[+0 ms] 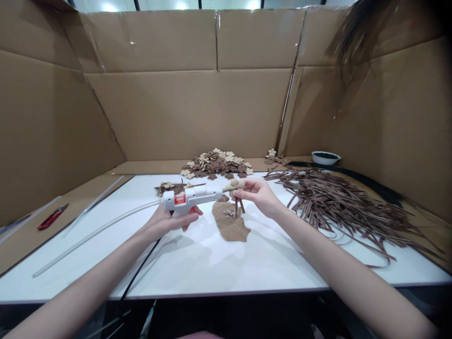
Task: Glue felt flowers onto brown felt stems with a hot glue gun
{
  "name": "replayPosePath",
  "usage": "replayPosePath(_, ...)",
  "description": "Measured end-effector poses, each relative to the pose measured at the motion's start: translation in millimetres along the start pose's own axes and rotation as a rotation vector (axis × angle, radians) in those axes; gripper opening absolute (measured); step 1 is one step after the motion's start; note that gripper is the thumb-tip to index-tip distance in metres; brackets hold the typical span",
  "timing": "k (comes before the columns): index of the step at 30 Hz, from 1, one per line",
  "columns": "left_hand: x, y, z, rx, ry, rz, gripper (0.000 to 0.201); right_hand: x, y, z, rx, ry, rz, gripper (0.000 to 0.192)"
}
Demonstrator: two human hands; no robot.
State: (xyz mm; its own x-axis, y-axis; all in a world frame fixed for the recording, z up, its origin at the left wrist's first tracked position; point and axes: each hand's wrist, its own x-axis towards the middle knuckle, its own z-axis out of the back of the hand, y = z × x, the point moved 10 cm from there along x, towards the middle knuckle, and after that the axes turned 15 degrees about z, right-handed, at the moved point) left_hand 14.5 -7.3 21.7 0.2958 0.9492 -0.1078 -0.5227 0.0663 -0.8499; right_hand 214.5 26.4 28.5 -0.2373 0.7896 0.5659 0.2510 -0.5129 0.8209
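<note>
A small tan paper flower (pixel 236 184) on thin brown strip stems is pinched between the fingertips of the right hand (pixel 259 195), just right of the frame's centre; the stems hang down from the grip, two of them as far as can be told. The nozzle of one white hot glue gun (pixel 190 198) is pointed at the flower from the left and appears to touch it. The gun is gripped by the left hand (pixel 169 221), the fingers being wrapped around its handle below an orange label. A long clear glue stick (pixel 95 233) is seen trailing from the back of the gun toward the lower left, and a black cord (pixel 139 273) runs down to the near table edge.

Directly beneath the flower, one flat brown patch of material (pixel 229 225) lies on the white table (pixel 212 263). Behind it, at the centre, one large heap of brown and tan cut-out flowers (pixel 216 164) is piled, with a smaller heap (pixel 169 187) to its left and a few pieces (pixel 271 156) to its right. A wide spread of brown strips (pixel 339 202), too many to count, covers the right side. One white bowl with dark contents (pixel 325 157) stands beyond them. One red utility knife (pixel 52 217) lies at the far left. Cardboard walls (pixel 183 94) enclose the table on three sides.
</note>
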Motion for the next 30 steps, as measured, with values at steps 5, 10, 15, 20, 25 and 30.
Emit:
replayPosePath(5, 0.2, -0.7, 1.4, 0.006, -0.017, -0.005, 0.033, -0.4, -2.8, 1.1, 0.016, -0.003, -0.017, 0.025)
replayPosePath(10, -0.8, -1.0, 0.5, 0.024, -0.015, -0.005, 0.035, -0.7, -2.9, 0.0, 0.0, 0.011, -0.018, 0.027)
replayPosePath(15, -0.2, -0.4, 1.2, 0.021, -0.02, -0.005, 0.034, -1.5, -3.5, -1.9, -0.007, 0.026, -0.026, 0.027)
replayPosePath(20, 0.0, -0.4, -0.3, -0.002, -0.002, 0.012, 0.031, -1.7, -1.0, -5.0, -0.02, 0.044, -0.02, 0.026)
replayPosePath(25, -0.2, 1.6, -1.1, -0.015, 0.01, 0.027, 0.032, -2.4, -1.6, -6.1, -0.019, 0.05, -0.028, 0.025)
replayPosePath(30, -0.9, 2.4, -0.8, -0.007, 0.009, 0.031, 0.032, -3.1, -4.2, -6.7, -0.043, 0.064, -0.037, 0.026)
